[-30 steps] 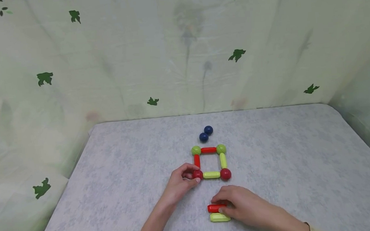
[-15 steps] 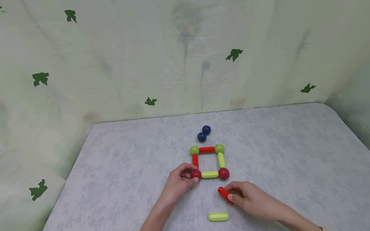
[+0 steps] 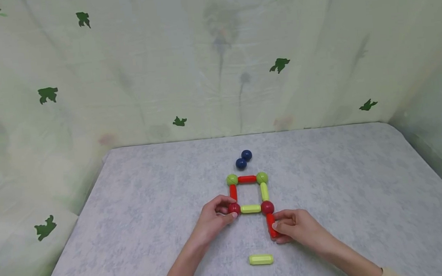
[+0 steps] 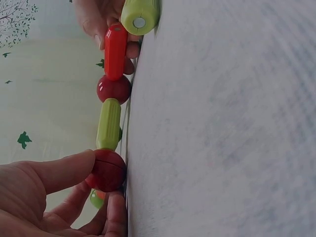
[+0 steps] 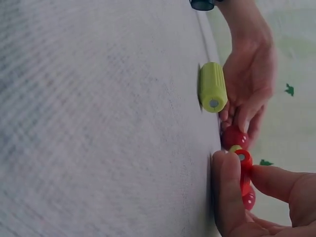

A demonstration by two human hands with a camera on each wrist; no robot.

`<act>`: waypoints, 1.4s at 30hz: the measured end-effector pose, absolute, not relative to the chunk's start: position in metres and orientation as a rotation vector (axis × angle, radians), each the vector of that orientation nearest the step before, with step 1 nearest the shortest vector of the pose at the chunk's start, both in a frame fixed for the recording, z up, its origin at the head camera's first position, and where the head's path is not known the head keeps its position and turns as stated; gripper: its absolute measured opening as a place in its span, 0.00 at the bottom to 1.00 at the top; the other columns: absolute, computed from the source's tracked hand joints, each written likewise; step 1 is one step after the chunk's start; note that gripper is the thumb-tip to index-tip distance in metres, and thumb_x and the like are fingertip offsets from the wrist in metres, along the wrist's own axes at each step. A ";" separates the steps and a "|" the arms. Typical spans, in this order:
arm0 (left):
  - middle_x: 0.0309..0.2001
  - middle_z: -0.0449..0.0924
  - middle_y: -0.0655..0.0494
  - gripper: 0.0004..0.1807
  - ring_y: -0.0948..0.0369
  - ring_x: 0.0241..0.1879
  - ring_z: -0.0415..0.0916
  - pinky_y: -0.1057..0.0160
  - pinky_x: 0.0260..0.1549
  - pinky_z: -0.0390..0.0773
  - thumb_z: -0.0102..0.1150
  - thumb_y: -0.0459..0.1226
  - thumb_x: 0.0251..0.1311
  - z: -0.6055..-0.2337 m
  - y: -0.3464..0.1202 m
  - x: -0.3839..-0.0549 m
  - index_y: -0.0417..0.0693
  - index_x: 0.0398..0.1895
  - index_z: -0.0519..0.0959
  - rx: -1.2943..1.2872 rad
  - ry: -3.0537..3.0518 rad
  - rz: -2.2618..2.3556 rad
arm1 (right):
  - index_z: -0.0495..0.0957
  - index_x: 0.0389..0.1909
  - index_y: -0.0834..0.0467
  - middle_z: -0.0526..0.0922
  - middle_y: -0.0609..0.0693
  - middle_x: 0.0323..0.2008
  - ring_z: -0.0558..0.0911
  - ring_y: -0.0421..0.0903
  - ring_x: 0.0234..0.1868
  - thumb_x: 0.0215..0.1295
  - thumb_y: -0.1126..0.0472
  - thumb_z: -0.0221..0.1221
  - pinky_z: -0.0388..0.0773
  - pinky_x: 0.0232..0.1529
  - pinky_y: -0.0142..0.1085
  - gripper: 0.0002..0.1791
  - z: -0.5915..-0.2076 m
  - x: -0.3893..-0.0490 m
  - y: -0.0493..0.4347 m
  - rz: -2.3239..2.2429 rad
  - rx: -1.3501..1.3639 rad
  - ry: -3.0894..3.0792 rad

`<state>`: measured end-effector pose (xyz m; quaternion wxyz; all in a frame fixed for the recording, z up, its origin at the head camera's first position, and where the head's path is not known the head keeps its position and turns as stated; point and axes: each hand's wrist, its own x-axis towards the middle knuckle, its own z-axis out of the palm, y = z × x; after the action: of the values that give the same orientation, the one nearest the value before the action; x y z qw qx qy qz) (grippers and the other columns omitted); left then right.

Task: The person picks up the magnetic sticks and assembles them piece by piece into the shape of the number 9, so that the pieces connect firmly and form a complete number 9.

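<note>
A square of magnetic rods and balls lies on the table, with green balls at its far corners and red balls at its near ones. My left hand pinches the near left red ball between thumb and fingers. In my right hand a red magnetic rod is pinched; its far end touches the near right red ball, and it points toward me. A yellow-green rod joins the two red balls. Metal shows in the red rod's free end in the right wrist view.
A loose yellow-green rod lies on the table between my forearms. Beyond the square sit two blue balls, touching. A patterned curtain hangs behind the table's back edge.
My right hand has lifted the red rod from beside the loose yellow-green one, turned it, and brought it forward to the near right red ball. My left hand has stayed in place.
</note>
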<state>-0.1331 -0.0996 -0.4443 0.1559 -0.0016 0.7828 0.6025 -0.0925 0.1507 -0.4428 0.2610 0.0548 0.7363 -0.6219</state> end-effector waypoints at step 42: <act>0.45 0.75 0.50 0.16 0.54 0.42 0.69 0.62 0.35 0.75 0.65 0.29 0.58 -0.442 -0.098 -0.130 0.46 0.51 0.79 -0.006 2.266 1.701 | 0.70 0.65 0.62 0.71 0.57 0.65 0.69 0.61 0.64 0.69 0.72 0.54 0.68 0.61 0.55 0.24 -0.423 -0.278 0.158 -1.233 -0.837 2.512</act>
<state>-0.1301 -0.0985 -0.4421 0.1533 -0.0022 0.7903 0.5932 -0.2780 0.1582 -0.4227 0.1101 -0.2849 0.8548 -0.4196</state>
